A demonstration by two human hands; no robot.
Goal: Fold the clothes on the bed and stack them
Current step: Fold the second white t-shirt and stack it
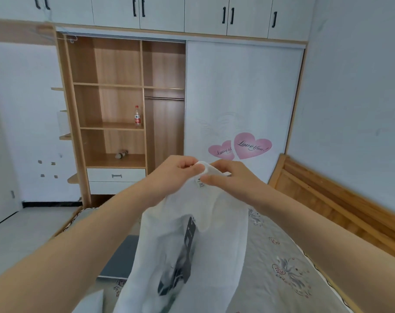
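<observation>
A white T-shirt (192, 245) with a dark print showing through hangs in the air above the bed (282, 256). My left hand (173, 175) pinches its collar from the left. My right hand (230, 177) pinches the collar from the right, just beside the size label. The two hands nearly touch at the collar. The shirt's lower part runs out of the bottom of the view. A folded grey garment (121, 258) lies flat on the bed behind the shirt, partly hidden by it.
An open wooden wardrobe (115, 105) stands ahead with a water bottle (137, 115) on a shelf. Its white sliding door (241, 105) bears pink hearts. A wooden bed frame (323, 195) runs along the right wall. Floor lies to the left.
</observation>
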